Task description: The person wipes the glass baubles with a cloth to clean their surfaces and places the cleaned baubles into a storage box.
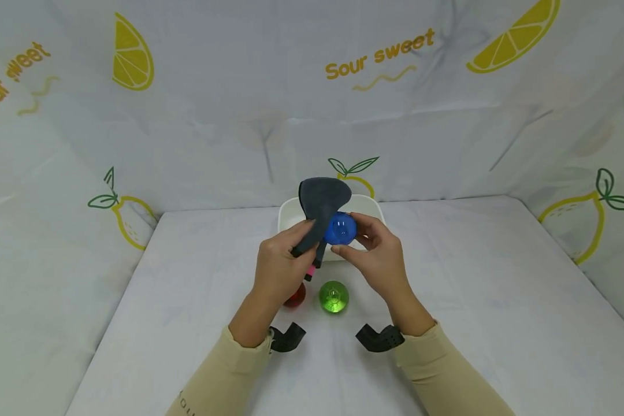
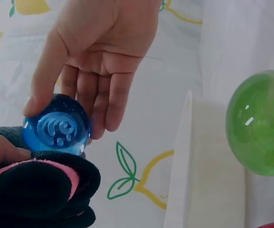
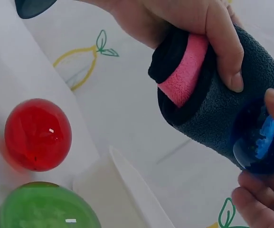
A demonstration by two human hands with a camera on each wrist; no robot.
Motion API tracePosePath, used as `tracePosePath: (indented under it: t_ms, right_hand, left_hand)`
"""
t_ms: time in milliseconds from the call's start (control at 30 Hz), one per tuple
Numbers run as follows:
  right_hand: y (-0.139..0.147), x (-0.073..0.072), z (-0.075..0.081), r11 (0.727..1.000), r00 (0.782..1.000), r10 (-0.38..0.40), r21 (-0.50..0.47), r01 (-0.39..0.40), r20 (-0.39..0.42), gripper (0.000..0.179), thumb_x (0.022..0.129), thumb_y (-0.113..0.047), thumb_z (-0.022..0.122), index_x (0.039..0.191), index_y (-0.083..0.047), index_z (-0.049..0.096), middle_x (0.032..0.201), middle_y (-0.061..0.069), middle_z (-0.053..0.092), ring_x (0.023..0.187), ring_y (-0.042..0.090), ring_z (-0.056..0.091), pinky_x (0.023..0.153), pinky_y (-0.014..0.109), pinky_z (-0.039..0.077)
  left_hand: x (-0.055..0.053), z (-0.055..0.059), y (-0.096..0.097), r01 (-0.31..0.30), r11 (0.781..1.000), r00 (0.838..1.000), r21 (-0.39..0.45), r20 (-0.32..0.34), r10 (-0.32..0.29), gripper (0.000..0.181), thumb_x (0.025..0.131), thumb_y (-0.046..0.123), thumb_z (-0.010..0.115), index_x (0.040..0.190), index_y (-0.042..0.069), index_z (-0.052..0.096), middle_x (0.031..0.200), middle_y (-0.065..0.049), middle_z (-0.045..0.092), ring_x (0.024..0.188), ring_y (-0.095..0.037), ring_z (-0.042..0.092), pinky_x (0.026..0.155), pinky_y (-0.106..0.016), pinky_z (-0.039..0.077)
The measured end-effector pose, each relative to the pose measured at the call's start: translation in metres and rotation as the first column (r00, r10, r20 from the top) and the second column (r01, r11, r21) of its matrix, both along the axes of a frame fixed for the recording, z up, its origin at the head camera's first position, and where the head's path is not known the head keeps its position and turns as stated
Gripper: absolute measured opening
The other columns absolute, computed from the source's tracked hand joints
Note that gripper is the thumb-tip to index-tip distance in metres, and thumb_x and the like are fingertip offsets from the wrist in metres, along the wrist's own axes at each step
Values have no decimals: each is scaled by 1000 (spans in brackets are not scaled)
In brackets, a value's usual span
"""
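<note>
- Poised in line with the near side of a white plastic bin (image 1: 290,214) as the head camera saw it, a translucent blue ball (image 1: 340,229) sat in the right hand (image 1: 379,254), pinched between thumb and fingertips; its height relative to the bin could not be told.
- The left hand (image 1: 281,263) clutched a folded dark gray microfiber cloth (image 1: 322,196), which appeared to touch the ball, also in line with the bin.
- A slip looked the likeliest mishap: the ball's smooth, round surface offered only small contact to the fingertips, and a hard push from the cloth could have squeezed it free.
- A dropped ball might have struck the bin's rim, or the green ball (image 1: 334,297) and red ball (image 1: 294,297) on the bin's near side, sending them rolling.
- The cloth's loose folds, one draped toward the bin's far side, could have hidden the ball or snagged a finger.
- Glossy and deep blue, the ball caught bright highlights; pale curved marks showed in or on it, their nature unclear. The plush cloth bore black edging and a pink inner layer.
</note>
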State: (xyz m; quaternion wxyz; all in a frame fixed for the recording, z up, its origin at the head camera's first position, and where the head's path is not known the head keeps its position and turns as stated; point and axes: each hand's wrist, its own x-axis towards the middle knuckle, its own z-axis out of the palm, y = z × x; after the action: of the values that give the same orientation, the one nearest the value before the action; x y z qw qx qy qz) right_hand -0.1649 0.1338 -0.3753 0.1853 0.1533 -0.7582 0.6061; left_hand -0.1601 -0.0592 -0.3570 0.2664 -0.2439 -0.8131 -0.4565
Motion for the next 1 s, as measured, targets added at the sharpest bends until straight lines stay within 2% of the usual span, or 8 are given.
tracePosePath:
  t_ms: [200, 367, 467, 600, 700, 833, 933, 1000]
  right_hand:
    - [3, -3, 2, 990, 976, 37, -140, -7, 214, 40, 86, -15, 76, 119, 4, 63, 105, 16, 71, 85, 12, 70, 77, 25, 59]
    - [2, -4, 2, 971, 954, 127, -233, -62, 273, 36, 96, -20, 63, 112, 12, 62, 88, 4, 73, 73, 18, 73, 72, 33, 61]
    - [1, -2, 1, 971, 949, 128, -233, -60, 289, 36, 96, -23, 63, 110, 11, 62, 84, 3, 73, 71, 18, 73, 72, 33, 61]
    - [1, 2, -2, 994, 977, 37, -112, -13, 208, 36, 86, -17, 76, 114, 5, 66, 95, 11, 71, 80, 12, 70, 75, 26, 59]
    - [1, 4, -4, 1000, 999, -14, 20, 13, 46, 50, 77, -12, 84, 122, -3, 65, 113, 11, 69, 98, 12, 67, 87, 22, 55]
    - [0, 2, -4, 995, 987, 11, 95, 5, -159, 62, 73, -3, 84, 130, -4, 60, 130, 10, 63, 119, 22, 61, 102, 25, 48]
    - [-2, 0, -4, 997, 982, 9, 76, 5, -189, 65, 72, 3, 83, 132, -3, 58, 132, 13, 61, 120, 27, 60, 102, 25, 48]
    - [-2, 0, -4, 999, 990, -12, 42, 18, -142, 64, 73, 1, 83, 132, -2, 58, 131, 13, 62, 116, 25, 63, 98, 23, 50]
  left_hand:
    - [0, 1, 0, -2, 1000, 999, -7, -40, 2, 34, 83, 2, 71, 117, 5, 73, 121, -9, 70, 111, -20, 68, 94, -32, 54]
    - [-2, 1, -1, 13, 1000, 999, -4, -41, -13, 35, 83, 1, 71, 118, 5, 72, 121, -9, 70, 111, -19, 68, 95, -33, 53]
    - [-2, 0, -1, 14, 1000, 1000, -6, -27, -14, 37, 83, 1, 70, 119, 5, 71, 120, -8, 71, 110, -19, 68, 95, -34, 54]
    - [1, -1, -2, 19, 1000, 999, -4, 29, -19, 37, 83, 2, 69, 120, 5, 70, 117, -8, 72, 108, -19, 69, 93, -34, 54]
    - [2, -1, -1, 10, 1000, 998, 3, 61, -10, 36, 84, 2, 69, 121, 4, 70, 117, -9, 72, 108, -19, 69, 93, -34, 54]
    - [2, -1, 0, 0, 1000, 999, 13, 54, 0, 37, 85, 2, 69, 121, 3, 69, 118, -10, 71, 110, -20, 68, 94, -34, 53]
    - [1, -1, 1, 8, 1000, 999, 15, 34, -9, 37, 85, 1, 69, 122, 3, 69, 120, -10, 70, 112, -20, 67, 96, -34, 52]
    - [0, -1, 1, 12, 1000, 1000, 19, 26, -13, 38, 85, 2, 70, 123, 4, 69, 123, -9, 69, 114, -21, 66, 97, -34, 52]
